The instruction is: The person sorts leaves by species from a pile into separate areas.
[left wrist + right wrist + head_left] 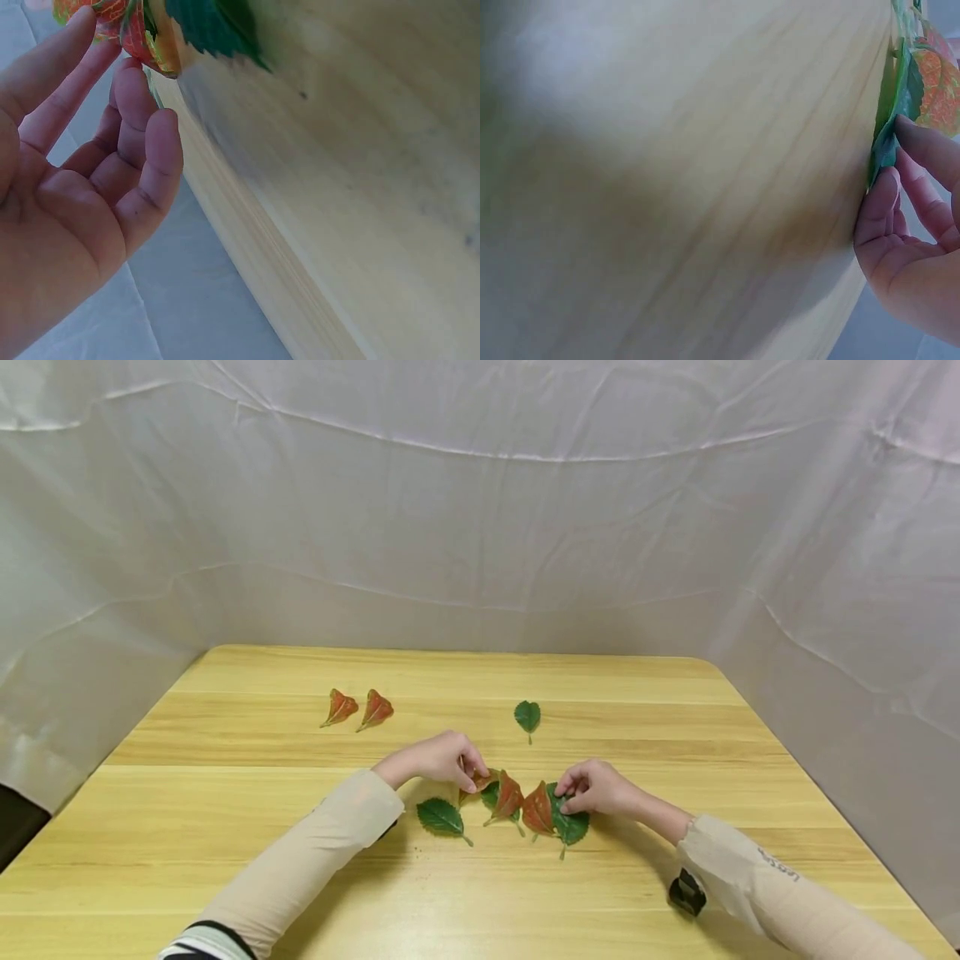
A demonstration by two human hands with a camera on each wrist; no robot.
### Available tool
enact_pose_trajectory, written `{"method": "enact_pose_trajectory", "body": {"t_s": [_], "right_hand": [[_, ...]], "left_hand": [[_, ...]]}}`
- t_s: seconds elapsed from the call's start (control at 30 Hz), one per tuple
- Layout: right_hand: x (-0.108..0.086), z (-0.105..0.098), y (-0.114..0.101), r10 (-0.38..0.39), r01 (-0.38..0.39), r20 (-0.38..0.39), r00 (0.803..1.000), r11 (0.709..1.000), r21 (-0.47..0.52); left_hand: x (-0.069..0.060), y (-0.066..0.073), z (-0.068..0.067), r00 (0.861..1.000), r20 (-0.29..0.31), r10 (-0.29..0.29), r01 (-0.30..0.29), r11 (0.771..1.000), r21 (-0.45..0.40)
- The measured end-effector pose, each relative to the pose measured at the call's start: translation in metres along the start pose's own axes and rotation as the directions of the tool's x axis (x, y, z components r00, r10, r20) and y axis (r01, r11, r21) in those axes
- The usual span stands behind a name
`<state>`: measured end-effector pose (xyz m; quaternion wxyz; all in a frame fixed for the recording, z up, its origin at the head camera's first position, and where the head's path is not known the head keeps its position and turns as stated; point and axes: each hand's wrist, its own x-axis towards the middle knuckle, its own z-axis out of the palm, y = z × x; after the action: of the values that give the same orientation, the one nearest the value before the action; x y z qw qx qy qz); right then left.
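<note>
Beige sleeves cover both forearms; the left sleeve (300,856) meets black-and-white striped cloth, and the right sleeve (787,893) bears dark printed lettering, too small to read surely. A black device (686,893) sits under the right one. Nearest on the wood-grained tabletop (675,735) lies a saw-edged green leaf (439,817). Just beyond, the right hand (603,789) pinches a dark green leaf (572,828) by its edge, a red leaf (537,810) overlapping it. Beside that, another red leaf (508,796) covers part of a green one (491,795). The left hand (442,757) pinches a yellow-veined red leaf (483,782) at this row's left end. Farther off rest a heart-shaped green leaf (527,716) and two folded-looking red leaves (377,708). Creased, pale, sheeny sheeting (480,527) hangs behind.
</note>
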<state>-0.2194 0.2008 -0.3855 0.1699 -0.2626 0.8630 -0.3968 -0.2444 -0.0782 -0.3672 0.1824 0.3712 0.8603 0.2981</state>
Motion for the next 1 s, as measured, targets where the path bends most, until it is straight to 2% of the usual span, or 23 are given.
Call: {"method": "enact_pose_trajectory", "body": {"t_s": [0.27, 0.53, 0.77, 1.0], "right_hand": [[0.004, -0.003, -0.003, -0.007, 0.006, -0.039, 0.999, 1.000, -0.028], [0.012, -0.006, -0.004, -0.063, 0.054, -0.050, 0.997, 0.985, -0.166], [0.016, -0.005, -0.004, -0.093, 0.087, -0.013, 0.996, 0.962, -0.258], [0.020, -0.002, -0.005, -0.078, 0.082, 0.027, 0.997, 0.963, -0.258]], "left_hand": [[0.000, 0.000, 0.001, 1.000, 0.019, 0.002, -0.002, 1.000, 0.012], [0.001, 0.002, 0.000, 1.000, 0.026, -0.007, 0.006, 1.000, 0.016], [0.001, 0.002, 0.000, 0.999, 0.035, -0.004, 0.004, 1.000, 0.015], [0.002, 0.001, 0.001, 0.999, 0.041, 0.007, -0.008, 1.000, 0.028]]}}
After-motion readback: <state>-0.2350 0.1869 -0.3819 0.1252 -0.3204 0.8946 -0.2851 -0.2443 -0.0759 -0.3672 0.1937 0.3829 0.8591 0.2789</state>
